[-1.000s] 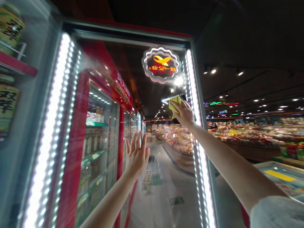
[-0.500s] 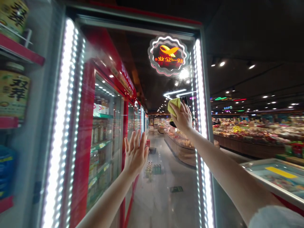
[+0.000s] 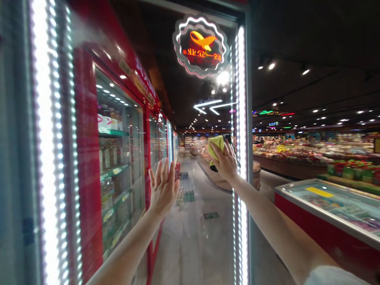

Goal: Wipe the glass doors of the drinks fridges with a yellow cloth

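Note:
A glass door (image 3: 196,237) with bright LED strips down both sides stands in front of me. Near its top glows a round scalloped sign (image 3: 202,46) with reversed lettering. My right hand (image 3: 227,160) presses a yellow-green cloth (image 3: 216,147) to the glass beside the right LED strip; something dark shows around the cloth. Lower and to the left, my left hand (image 3: 163,186) is raised at the glass with its fingers spread, holding nothing.
Red drink coolers (image 3: 115,158) line the left side beyond the glass. A chest freezer (image 3: 326,198) with a red side is at the lower right. Produce displays (image 3: 291,154) stretch behind it, and bottles stand on the aisle floor.
The view has shifted right, so the door frame and sign sit farther left. My right hand and the cloth are lower on the glass, farther below the sign. My left hand stays spread.

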A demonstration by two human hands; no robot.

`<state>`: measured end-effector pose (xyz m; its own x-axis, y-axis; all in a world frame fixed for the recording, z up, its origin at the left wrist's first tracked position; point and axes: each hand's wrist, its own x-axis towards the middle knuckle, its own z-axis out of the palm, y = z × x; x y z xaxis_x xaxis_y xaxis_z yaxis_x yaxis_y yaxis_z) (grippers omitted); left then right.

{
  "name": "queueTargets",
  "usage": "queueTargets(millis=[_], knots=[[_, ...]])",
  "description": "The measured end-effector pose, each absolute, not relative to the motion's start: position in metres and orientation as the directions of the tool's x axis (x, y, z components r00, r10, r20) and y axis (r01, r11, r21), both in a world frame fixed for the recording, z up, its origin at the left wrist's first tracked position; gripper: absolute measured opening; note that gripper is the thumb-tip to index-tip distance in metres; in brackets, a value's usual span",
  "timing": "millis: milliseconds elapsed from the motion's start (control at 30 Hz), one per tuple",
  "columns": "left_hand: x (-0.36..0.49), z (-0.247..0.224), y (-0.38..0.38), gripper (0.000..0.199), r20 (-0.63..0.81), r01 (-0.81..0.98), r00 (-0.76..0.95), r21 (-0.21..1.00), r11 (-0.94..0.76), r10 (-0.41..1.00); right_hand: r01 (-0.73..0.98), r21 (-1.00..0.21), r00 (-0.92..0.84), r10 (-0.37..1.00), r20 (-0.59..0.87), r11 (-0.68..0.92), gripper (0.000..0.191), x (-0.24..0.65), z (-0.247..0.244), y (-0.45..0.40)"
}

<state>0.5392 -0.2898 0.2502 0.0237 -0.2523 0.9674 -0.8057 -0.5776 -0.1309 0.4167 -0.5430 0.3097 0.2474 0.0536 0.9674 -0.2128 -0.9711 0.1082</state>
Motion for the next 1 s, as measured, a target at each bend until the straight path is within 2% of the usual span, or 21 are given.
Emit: queueTargets(millis=[67,133,167,233,300,333,400,467,533,633,700,800,900,1000], knots=[[0.538,0.244,-0.289,0.087,0.965,-0.815,0.034,-0.124,-0.565,-0.26,-0.243,-0.066,0.152,-0.106,0.983,-0.968,0.059,0.418,0.282,-0.542],[0.536,0.237,-0.288,0.089,0.961,-0.824,0.041,-0.123,-0.553,-0.275,-0.257,-0.124,0.14,-0.164,0.977,-0.958,0.062,0.42,0.243,-0.528],[0.535,0.233,-0.288,0.089,0.958,-0.827,0.039,-0.13,-0.548,-0.286,-0.257,-0.088,0.175,-0.136,0.975,-0.962,0.064,0.421,0.227,-0.518],[0.534,0.227,-0.289,0.087,0.951,-0.831,0.022,-0.154,-0.535,-0.308,-0.213,0.098,0.312,0.028,0.95,-0.972,0.064,0.423,0.212,-0.501],[0.534,0.224,-0.294,0.085,0.946,-0.837,0.007,-0.172,-0.52,-0.323,-0.155,0.246,0.41,0.164,0.897,-0.957,0.063,0.424,0.227,-0.493],[0.533,0.223,-0.297,0.085,0.945,-0.841,0.007,-0.171,-0.514,-0.326,-0.153,0.258,0.418,0.174,0.892,-0.954,0.062,0.423,0.241,-0.493],[0.532,0.221,-0.304,0.086,0.945,-0.848,0.017,-0.16,-0.505,-0.328,-0.197,0.181,0.369,0.099,0.924,-0.964,0.06,0.421,0.272,-0.501],[0.53,0.217,-0.309,0.088,0.943,-0.855,0.027,-0.15,-0.496,-0.331,-0.25,0.056,0.295,-0.021,0.955,-0.967,0.06,0.417,0.286,-0.513],[0.527,0.211,-0.313,0.089,0.941,-0.863,0.029,-0.146,-0.484,-0.336,-0.297,-0.069,0.239,-0.144,0.96,-0.953,0.061,0.412,0.273,-0.521],[0.524,0.199,-0.317,0.089,0.934,-0.874,0.03,-0.148,-0.463,-0.356,-0.358,-0.18,0.245,-0.278,0.929,-0.916,0.064,0.4,0.214,-0.526],[0.521,0.191,-0.322,0.089,0.924,-0.884,0.032,-0.151,-0.443,-0.381,-0.384,-0.153,0.329,-0.29,0.898,-0.911,0.067,0.39,0.17,-0.528],[0.514,0.185,-0.338,0.09,0.905,-0.896,0.025,-0.168,-0.411,-0.424,-0.344,-0.051,0.441,-0.209,0.873,-0.937,0.069,0.368,0.128,-0.536],[0.502,0.183,-0.359,0.091,0.885,-0.895,0.003,-0.206,-0.396,-0.466,-0.275,-0.016,0.439,-0.14,0.888,-0.961,0.066,0.337,0.124,-0.55],[0.487,0.186,-0.38,0.09,0.872,-0.895,-0.008,-0.224,-0.386,-0.489,-0.303,-0.1,0.308,-0.197,0.931,-0.948,0.063,0.307,0.145,-0.564]])
